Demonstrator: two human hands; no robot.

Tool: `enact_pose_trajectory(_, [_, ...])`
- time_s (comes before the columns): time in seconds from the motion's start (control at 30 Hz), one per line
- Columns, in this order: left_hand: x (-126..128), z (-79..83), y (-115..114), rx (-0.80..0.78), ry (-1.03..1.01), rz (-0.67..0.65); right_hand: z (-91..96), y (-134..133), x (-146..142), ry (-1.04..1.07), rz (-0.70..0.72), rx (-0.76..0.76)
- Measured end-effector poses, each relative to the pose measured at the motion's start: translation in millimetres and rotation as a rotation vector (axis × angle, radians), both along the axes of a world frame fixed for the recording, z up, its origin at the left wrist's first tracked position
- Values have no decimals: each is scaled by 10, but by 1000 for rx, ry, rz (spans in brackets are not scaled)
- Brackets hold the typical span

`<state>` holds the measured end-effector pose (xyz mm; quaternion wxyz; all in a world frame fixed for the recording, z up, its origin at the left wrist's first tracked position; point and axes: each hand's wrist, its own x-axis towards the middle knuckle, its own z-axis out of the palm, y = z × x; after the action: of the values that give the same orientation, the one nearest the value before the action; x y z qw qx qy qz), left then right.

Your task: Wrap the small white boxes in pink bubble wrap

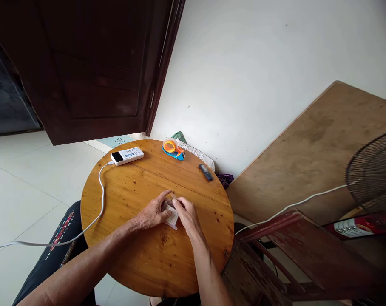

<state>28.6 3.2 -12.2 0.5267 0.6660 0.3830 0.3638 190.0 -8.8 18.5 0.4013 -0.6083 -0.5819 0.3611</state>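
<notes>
On the round wooden table, a small clear and whitish packet, maybe a plastic box, lies between my two hands. My left hand holds it down from the left, its thumb across the top and its index finger stretched out past the far end. At the packet's far right edge, my right hand is closed in a pinch, thumb against the fingers. The exact part pinched is hidden by the fingers. Print or a pattern shows faintly on the packet's face.
A white device with a cable lies at the table's back left. An orange and blue tape dispenser and a dark, blurred-out object are at the back right. A red wooden chair and a fan stand right.
</notes>
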Motion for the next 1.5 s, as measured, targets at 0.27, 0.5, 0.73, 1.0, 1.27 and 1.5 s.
enact_pose_trajectory(0.27, [3,22,15,-35,-64,-16,-171,27,-55,381,-138,94])
enact_pose_trajectory(0.5, [33,-70,56,79,40,73,-118,-93,-63,50,-63,246])
enact_pose_trajectory(0.73, [1,-40,74,197,113,150,-197,-110,-58,-269,2,453])
enact_pose_trajectory(1.0, [-24,26,-26,192,42,126,-255,-38,-22,-155,-72,372])
enact_pose_trajectory(1.27, [-18,-65,54,74,17,108,-69,-131,81,-141,153,378])
enact_pose_trajectory(1.5, [-72,56,28,43,-11,60,-45,-170,203,-56,240,257])
